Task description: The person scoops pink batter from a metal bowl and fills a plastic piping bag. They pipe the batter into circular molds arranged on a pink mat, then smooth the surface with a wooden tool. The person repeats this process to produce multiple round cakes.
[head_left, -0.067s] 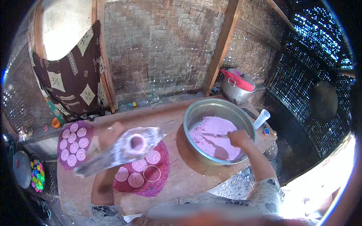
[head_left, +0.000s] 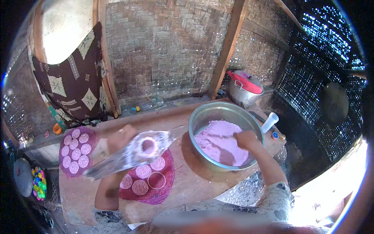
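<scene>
Right hand (head_left: pixel 246 140) over pink powder (head_left: pixel 225 128), basin (head_left: pixel 225 112)

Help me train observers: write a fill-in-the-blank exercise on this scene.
1. The board-like tool is held in the person's ____ hand.
2. Of basin and magenta mesh, the other hand is over the ____.
3. Of pot and patterned cloth, the one nearer the basin is the ____.
Missing words: left; basin; pot.
</scene>
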Action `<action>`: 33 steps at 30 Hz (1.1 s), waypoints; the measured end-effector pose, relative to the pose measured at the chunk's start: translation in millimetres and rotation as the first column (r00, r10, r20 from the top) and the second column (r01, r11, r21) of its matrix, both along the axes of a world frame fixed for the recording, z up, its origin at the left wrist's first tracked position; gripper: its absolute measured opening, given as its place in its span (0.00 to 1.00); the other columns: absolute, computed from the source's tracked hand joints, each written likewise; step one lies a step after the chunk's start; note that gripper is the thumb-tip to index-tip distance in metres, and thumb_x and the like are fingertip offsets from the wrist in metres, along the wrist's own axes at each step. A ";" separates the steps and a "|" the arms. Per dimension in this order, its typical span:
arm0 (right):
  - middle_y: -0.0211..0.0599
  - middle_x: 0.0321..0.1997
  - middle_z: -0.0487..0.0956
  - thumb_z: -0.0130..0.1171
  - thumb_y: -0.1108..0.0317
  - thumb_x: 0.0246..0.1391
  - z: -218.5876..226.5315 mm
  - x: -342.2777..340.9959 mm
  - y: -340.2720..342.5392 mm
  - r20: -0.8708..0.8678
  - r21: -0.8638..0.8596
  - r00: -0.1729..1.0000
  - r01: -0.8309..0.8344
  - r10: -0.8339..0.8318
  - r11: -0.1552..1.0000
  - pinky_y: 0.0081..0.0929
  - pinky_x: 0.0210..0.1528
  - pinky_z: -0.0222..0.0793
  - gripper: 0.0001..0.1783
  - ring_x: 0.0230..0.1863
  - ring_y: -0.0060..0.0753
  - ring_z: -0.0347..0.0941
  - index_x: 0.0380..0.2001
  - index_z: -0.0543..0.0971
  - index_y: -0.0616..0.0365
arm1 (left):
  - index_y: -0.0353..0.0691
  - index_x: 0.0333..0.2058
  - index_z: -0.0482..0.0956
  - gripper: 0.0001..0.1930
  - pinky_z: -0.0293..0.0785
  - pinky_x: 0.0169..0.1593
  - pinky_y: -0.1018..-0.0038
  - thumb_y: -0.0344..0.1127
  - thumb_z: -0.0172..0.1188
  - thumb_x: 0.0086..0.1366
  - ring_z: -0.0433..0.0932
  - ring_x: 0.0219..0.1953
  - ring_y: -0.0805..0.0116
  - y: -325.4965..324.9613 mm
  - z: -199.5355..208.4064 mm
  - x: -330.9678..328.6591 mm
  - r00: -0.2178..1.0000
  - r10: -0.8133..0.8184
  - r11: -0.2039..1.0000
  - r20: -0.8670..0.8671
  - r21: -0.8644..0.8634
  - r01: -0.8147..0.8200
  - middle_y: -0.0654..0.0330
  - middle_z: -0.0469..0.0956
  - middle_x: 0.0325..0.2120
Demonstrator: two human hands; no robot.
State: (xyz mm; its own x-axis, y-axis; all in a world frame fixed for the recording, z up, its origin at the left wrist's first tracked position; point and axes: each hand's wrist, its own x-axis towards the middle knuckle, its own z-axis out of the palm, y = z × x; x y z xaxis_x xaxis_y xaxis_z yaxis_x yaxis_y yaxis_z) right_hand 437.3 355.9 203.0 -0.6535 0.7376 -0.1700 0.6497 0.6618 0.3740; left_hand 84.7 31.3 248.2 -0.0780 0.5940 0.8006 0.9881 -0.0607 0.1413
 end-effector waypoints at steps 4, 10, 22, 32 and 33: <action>0.44 0.30 0.84 0.55 0.67 0.50 -1.5 -44.2 51.3 -0.177 0.167 0.964 -0.169 0.198 0.971 0.44 0.35 0.77 0.12 0.33 0.46 0.83 0.36 0.85 0.50 | 0.43 0.29 0.70 0.18 0.68 0.28 0.59 0.48 0.66 0.49 0.76 0.29 0.53 47.1 17.0 18.4 0.995 -0.083 0.996 -0.047 -0.043 0.081 0.54 0.69 0.26; 0.41 0.28 0.84 0.60 0.62 0.40 -35.4 -57.4 115.9 0.025 0.167 0.951 -0.308 0.309 0.936 0.41 0.36 0.77 0.09 0.34 0.44 0.83 0.26 0.86 0.50 | 0.41 0.30 0.71 0.20 0.68 0.28 0.60 0.49 0.67 0.50 0.74 0.27 0.50 63.6 26.1 10.9 0.992 -0.122 0.992 0.022 -0.040 0.122 0.53 0.67 0.25; 0.44 0.28 0.84 0.61 0.62 0.36 -44.7 -89.1 68.9 -0.025 0.026 0.924 -0.381 0.381 0.924 0.43 0.36 0.77 0.11 0.33 0.46 0.83 0.25 0.86 0.51 | 0.43 0.30 0.72 0.18 0.69 0.28 0.61 0.46 0.69 0.48 0.75 0.28 0.52 20.1 28.9 -11.0 0.995 0.089 0.996 0.037 -0.013 -0.089 0.54 0.68 0.25; 0.37 0.39 0.85 0.53 0.43 0.57 -31.5 -32.2 12.1 -0.259 -0.259 0.966 -0.048 -0.021 0.965 0.47 0.43 0.76 0.21 0.41 0.50 0.81 0.45 0.84 0.38 | 0.44 0.33 0.72 0.19 0.72 0.32 0.61 0.45 0.69 0.46 0.77 0.32 0.54 111.7 31.6 8.9 0.980 -0.162 0.987 -0.115 -0.042 0.158 0.57 0.71 0.28; 0.38 0.39 0.85 0.54 0.43 0.57 -26.2 -18.9 10.4 -0.318 -0.254 0.947 -0.046 -0.038 0.966 0.46 0.42 0.75 0.21 0.40 0.49 0.81 0.46 0.84 0.38 | 0.44 0.33 0.72 0.19 0.72 0.32 0.61 0.45 0.69 0.46 0.77 0.32 0.55 121.3 28.1 9.4 0.976 -0.174 0.984 -0.133 -0.046 0.170 0.57 0.71 0.28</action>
